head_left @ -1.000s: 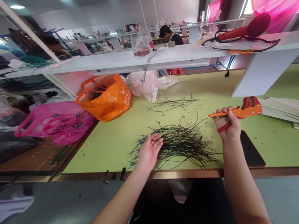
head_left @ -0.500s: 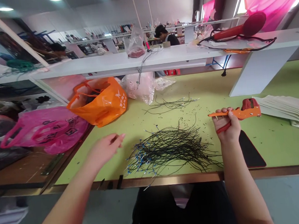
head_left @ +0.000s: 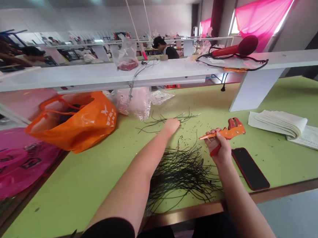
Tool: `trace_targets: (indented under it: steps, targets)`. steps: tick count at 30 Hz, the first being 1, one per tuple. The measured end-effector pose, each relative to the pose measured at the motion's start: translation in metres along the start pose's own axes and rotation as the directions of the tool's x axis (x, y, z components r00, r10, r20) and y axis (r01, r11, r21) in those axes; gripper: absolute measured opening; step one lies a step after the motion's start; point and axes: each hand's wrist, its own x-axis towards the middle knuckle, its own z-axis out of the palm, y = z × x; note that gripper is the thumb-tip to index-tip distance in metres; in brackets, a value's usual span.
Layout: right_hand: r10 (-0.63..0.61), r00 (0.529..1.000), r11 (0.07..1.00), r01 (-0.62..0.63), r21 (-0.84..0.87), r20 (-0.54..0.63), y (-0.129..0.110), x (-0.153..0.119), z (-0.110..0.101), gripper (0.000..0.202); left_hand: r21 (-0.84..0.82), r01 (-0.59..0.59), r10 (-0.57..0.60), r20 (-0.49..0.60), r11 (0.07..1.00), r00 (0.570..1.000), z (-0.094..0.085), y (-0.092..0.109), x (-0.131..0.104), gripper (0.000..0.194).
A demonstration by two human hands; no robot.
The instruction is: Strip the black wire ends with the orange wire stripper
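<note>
My left hand [head_left: 172,125] is over the small group of thin black wires [head_left: 156,122] towards the back of the green table; its fingers are hidden behind the back of the hand. My right hand [head_left: 219,147] is wrapped round an orange and red wire stripper [head_left: 231,129], held above the table with its head pointing right. Between my arms lies a large tangled pile of black wires [head_left: 182,172], its left part hidden under my left forearm. Dark scraps are scattered around the wires.
An orange bag [head_left: 90,120] and a pink bag [head_left: 16,159] stand at the left. At the right lie a phone [head_left: 250,168] and folded papers [head_left: 280,122]. A white shelf [head_left: 89,75] spans the back; a person sits beyond.
My left hand has moved right and forward, from left of the big pile to the small group of wires. My right hand still holds the stripper. The view has shifted.
</note>
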Motion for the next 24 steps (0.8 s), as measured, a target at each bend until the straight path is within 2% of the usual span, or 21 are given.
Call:
trace_targets:
  steps: [4,10,14,19,24]
  targets:
    - [0.034,0.999,0.999,-0.034,0.002,0.012,0.002,-0.002,0.001,0.026,0.094,0.028,-0.039,0.122,0.995,0.992,0.009,0.002,0.02,0.041]
    - [0.037,0.999,0.999,-0.036,0.025,-0.014,0.001,-0.005,0.011,0.025,0.175,0.092,-0.116,0.131,0.98,0.985,-0.011,-0.014,0.028,0.041]
    - [0.04,0.999,0.998,-0.038,0.047,-0.035,0.003,-0.004,0.011,0.025,0.195,0.114,-0.145,0.151,0.974,0.978,-0.016,-0.021,0.019,0.041]
    - [0.051,0.997,0.997,-0.048,0.058,-0.056,0.004,-0.003,0.011,0.026,0.187,0.09,-0.127,0.196,0.978,0.972,-0.002,-0.02,0.001,0.041]
    - [0.055,0.995,0.998,-0.052,0.031,-0.08,0.005,-0.002,0.01,0.028,0.124,0.089,-0.105,0.129,0.988,0.986,0.004,-0.019,-0.006,0.042]
